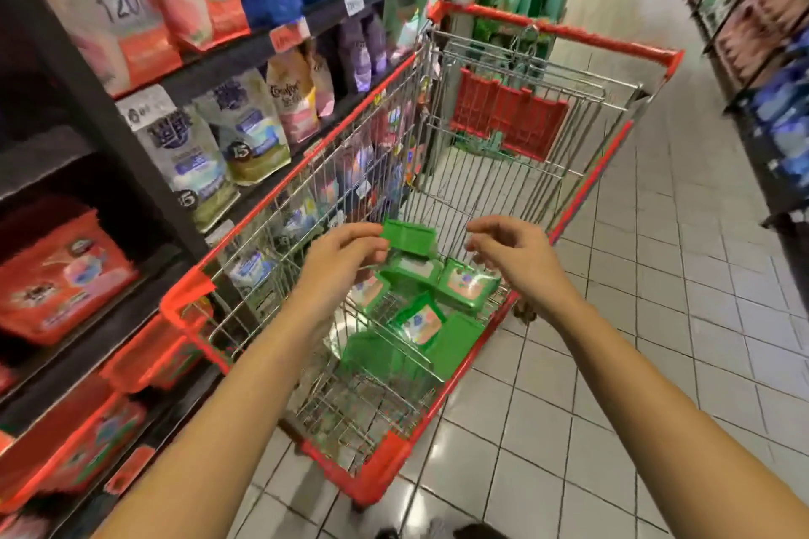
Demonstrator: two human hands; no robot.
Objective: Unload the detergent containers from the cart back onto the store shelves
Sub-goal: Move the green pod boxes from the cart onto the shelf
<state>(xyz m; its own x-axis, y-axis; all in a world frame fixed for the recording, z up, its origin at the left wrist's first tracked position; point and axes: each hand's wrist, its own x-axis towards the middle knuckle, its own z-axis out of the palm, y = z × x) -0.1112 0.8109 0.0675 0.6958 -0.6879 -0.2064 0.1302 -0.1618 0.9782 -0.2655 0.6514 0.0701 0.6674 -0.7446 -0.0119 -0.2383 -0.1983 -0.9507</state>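
Two hands [346,252] [512,249] outstretched, left on container [411,237]

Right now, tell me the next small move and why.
Probably bring the right hand onto the free side of the raised green container: the left hand seems to pinch only one edge of it, and the right holds nothing.

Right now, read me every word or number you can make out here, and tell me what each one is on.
"120": on each of two red bags at upper left.
"15": in a round badge on each of two white and green pouches below them.
Too blurred to read: the shelf price tags, the name on the pink pouch, and the labels on the green containers in the cart.
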